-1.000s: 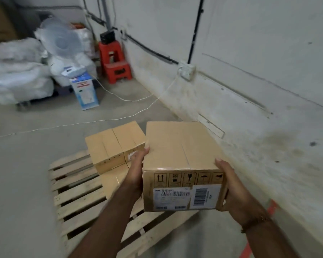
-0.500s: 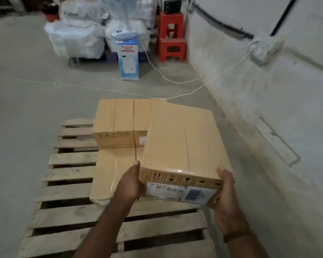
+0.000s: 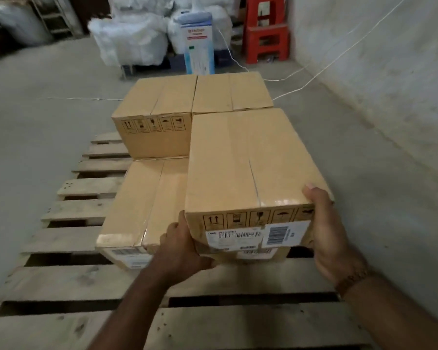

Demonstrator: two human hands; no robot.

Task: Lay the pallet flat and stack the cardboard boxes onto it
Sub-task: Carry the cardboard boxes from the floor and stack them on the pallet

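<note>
Now we grip a cardboard box (image 3: 248, 168) with both hands, left hand (image 3: 181, 245) at its near-left corner, right hand (image 3: 331, 231) at its near-right. It sits over another box on the flat pallet (image 3: 68, 281). At 12 o'clock, stacked boxes (image 3: 162, 117) stand beyond.

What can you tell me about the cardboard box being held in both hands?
The held box is plain brown cardboard, taped shut along a seam down its top. Its near face carries a row of black handling symbols and white barcode labels. The left hand grips its near left corner from below, the right hand its right corner. It sits level just above another labelled box on the wooden pallet, beside a lower box.
</note>
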